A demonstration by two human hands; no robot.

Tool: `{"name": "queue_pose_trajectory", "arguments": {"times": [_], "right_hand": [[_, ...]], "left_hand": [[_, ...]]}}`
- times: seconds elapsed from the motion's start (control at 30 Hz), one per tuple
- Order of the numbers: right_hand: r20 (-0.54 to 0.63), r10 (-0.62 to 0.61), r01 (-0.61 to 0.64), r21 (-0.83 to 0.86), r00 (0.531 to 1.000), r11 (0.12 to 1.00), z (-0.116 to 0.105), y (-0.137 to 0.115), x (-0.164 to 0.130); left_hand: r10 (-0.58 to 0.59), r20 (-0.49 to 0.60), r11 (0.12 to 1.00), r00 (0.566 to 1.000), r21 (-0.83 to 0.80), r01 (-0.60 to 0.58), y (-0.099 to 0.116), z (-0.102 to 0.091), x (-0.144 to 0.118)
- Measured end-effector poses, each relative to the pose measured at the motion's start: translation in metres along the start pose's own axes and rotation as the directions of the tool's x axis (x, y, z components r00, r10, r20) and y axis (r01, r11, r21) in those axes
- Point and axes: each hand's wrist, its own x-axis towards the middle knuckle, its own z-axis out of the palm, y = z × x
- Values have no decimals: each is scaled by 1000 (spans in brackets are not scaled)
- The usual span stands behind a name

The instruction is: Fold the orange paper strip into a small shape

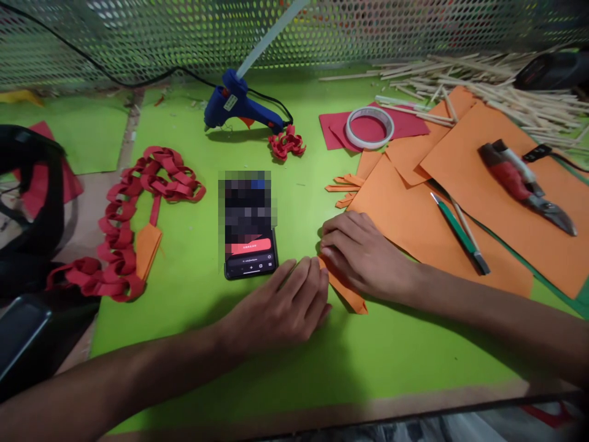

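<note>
A narrow folded piece of orange paper [348, 293] lies on the green table [257, 393] between my hands. My left hand [288, 301] has its fingers pressed together at the left end of the paper. From the right, my right hand [365, 255] curls over the same piece; both thumbs are mostly hidden. Just beyond the left fingers lies a phone [252, 258], its screen partly blurred out. Several small folded orange strips [345, 184] sit above my right hand, beside large orange sheets [405, 205].
A blue glue gun [230, 104] stands at the back near a red paper curl [287, 144]. Left lies a red paper chain [117, 224]. To the right are a tape roll [390, 132], a green craft knife [460, 233], pruning shears [522, 184] and wooden sticks [478, 73].
</note>
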Motion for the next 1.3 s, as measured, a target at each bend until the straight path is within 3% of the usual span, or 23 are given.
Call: {"name": "queue_pose_trajectory", "arguments": {"times": [0.27, 0.53, 1.03, 1.3], "right_hand": [[-130, 67, -46, 160, 989, 986, -2, 1, -8], [-152, 134, -103, 196, 979, 975, 0, -5, -4], [-151, 70, -51, 126, 986, 991, -3, -2, -18], [-123, -104, 109, 35, 987, 993, -9, 6, -25]], "left_hand": [[-1, -3, 1000, 1000, 17, 1, 0, -1, -1], [-8, -1, 1000, 1000, -6, 8, 0, 1, -1], [42, 2, 989, 999, -145, -41, -3, 3, 0], [34, -9, 986, 999, -160, -35, -3, 4, -2]]}}
